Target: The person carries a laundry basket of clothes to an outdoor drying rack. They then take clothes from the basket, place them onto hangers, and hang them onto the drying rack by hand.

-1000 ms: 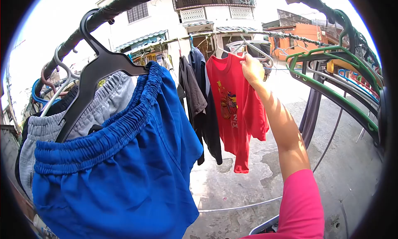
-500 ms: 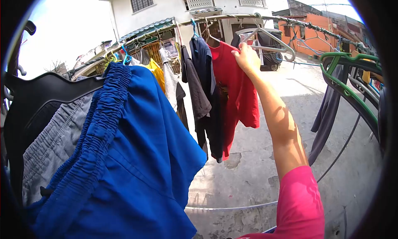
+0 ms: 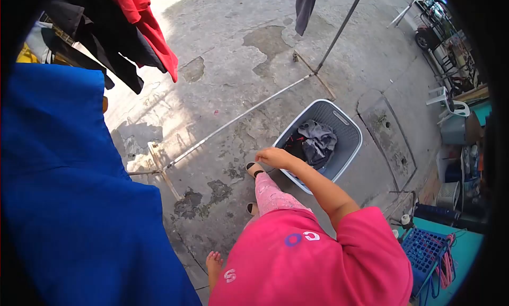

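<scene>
Laundry basket (image 3: 348,147) of dark clothes (image 3: 319,138) sits just beside the right grip (image 3: 271,157).
Blue shorts (image 3: 79,178) hang left of the left grip (image 3: 214,259); whether either is closed is unclear.

Pink shirt (image 3: 307,274) — blue letter "O" (image 3: 293,239)

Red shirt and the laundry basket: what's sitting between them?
In the head camera's view, a pale bar runs across the concrete floor between the red shirt and the laundry basket.
</scene>
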